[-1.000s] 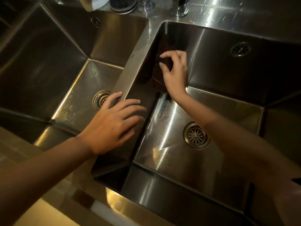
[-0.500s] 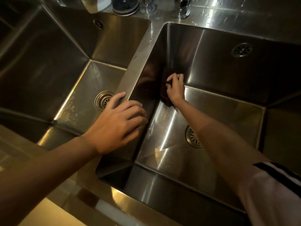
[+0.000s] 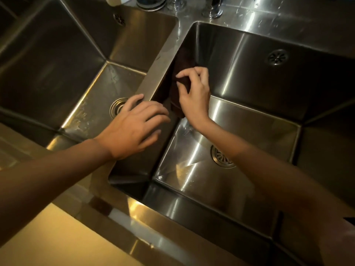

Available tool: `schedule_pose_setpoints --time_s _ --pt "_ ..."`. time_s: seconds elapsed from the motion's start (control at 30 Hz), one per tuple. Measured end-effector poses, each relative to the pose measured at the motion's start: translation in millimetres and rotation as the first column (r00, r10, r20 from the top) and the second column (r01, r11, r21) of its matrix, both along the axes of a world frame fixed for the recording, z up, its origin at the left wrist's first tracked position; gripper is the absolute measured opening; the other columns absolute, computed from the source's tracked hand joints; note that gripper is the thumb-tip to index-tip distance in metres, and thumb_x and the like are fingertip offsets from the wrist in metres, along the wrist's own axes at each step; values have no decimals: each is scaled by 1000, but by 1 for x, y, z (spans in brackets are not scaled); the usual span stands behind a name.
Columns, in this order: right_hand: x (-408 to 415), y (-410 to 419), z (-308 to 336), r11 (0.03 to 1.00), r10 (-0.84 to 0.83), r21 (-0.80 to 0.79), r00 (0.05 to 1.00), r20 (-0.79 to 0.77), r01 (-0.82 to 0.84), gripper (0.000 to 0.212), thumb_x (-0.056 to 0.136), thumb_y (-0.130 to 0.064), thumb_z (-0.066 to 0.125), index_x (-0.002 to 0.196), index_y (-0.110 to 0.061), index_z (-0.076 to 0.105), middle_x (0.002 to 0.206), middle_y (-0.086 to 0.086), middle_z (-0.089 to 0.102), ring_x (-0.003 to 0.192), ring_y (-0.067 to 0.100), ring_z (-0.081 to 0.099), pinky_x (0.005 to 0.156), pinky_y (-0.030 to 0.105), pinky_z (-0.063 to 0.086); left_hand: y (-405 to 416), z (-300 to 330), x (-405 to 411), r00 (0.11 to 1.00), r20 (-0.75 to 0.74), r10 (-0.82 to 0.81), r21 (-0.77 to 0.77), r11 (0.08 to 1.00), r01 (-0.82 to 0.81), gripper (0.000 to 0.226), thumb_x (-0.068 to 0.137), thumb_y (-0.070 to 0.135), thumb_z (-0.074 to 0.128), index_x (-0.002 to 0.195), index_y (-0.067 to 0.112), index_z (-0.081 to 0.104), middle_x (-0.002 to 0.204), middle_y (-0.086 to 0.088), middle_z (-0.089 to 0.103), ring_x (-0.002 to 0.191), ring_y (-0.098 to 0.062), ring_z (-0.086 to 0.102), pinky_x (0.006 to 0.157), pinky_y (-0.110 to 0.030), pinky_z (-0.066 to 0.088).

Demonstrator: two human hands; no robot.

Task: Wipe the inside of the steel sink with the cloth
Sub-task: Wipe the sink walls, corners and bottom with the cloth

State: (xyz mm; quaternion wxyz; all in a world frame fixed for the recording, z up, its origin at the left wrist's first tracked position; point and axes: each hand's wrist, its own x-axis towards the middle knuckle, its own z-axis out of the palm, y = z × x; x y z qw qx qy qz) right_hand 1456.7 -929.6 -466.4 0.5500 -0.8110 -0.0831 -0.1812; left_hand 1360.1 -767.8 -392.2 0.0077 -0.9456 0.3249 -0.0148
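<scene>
The right steel sink basin (image 3: 255,121) has a drain in its floor (image 3: 221,156). A dark brown cloth (image 3: 177,96) lies flat against the basin's left inner wall, hard to make out in the shadow. My right hand (image 3: 194,93) holds the cloth against that wall with curled fingers, about halfway up. My left hand (image 3: 134,125) rests with spread fingers on the steel divider (image 3: 163,56) between the two basins.
A second basin (image 3: 67,64) with its own drain (image 3: 117,108) lies to the left. Tap bases and a round dark object (image 3: 151,1) stand on the wet back ledge. An overflow grille (image 3: 276,57) sits in the right basin's back wall. A pale counter edge (image 3: 57,237) runs along the front.
My right hand with the cloth went down the left wall to near the basin floor, then came back up to mid-height. My left hand stayed on the divider.
</scene>
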Motion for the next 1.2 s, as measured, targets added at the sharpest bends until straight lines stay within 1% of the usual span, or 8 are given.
schedule_pose_setpoints --time_s 0.1,0.23,0.4,0.53,0.67,0.87,1.03,1.2 --pt "-17 2 -8 1000 25 -14 999 44 -24 16 81 -3 66 94 -11 65 107 7 49 96 15 55 80 17 43 -1 0 -1 1000 3 -7 34 999 7 36 91 30 45 122 17 58 127 -5 57 125 -24 47 111 -53 22" --pt "-10 -2 -58 992 74 -92 990 -122 -85 18 83 -2 64 98 -13 62 113 7 48 103 19 53 79 3 34 -3 0 -1 1000 4 -26 69 997 25 37 90 33 45 120 17 58 128 -5 57 127 -23 46 112 -53 21" --pt "7 -6 -131 960 34 -249 936 -350 -128 25 81 0 61 99 -17 59 118 7 46 107 27 52 93 32 46 -2 -5 1 1000 -7 -4 98 995 5 38 89 36 45 122 20 57 131 -4 54 131 -21 41 114 -53 18" --pt "18 -9 -140 980 -10 -179 890 -456 -81 24 82 3 58 98 -16 59 118 6 45 107 24 53 88 15 38 -2 -5 2 1000 -5 -7 125 992 7 38 89 37 48 122 20 57 132 -3 53 131 -21 41 114 -54 19" --pt "17 -3 -117 994 0 -105 921 -389 -44 23 82 -3 61 97 -21 63 113 5 47 102 22 55 90 30 49 -3 -5 2 1000 11 -3 141 990 2 37 91 38 48 121 19 59 130 -3 54 130 -22 43 113 -52 20" --pt "2 4 -29 995 19 98 982 -190 0 21 84 -6 64 101 -18 67 112 6 47 96 18 55 79 22 46 -6 2 -2 1000 -8 27 158 987 -26 40 91 40 43 119 17 59 129 -6 54 129 -24 44 113 -52 21" --pt "-26 2 -1 992 81 94 997 -15 -79 18 85 -8 66 102 -15 66 113 5 46 98 14 53 79 21 51 -3 9 -17 992 17 128 116 985 -129 40 90 39 42 116 15 60 128 -9 56 127 -27 46 111 -55 24" --pt "-29 4 -42 994 106 12 974 -198 -105 20 86 -3 63 104 -13 62 118 8 44 101 15 50 84 32 52 10 26 -68 989 -31 148 103 984 -144 43 93 41 36 118 15 60 132 -10 53 129 -26 42 114 -53 18"
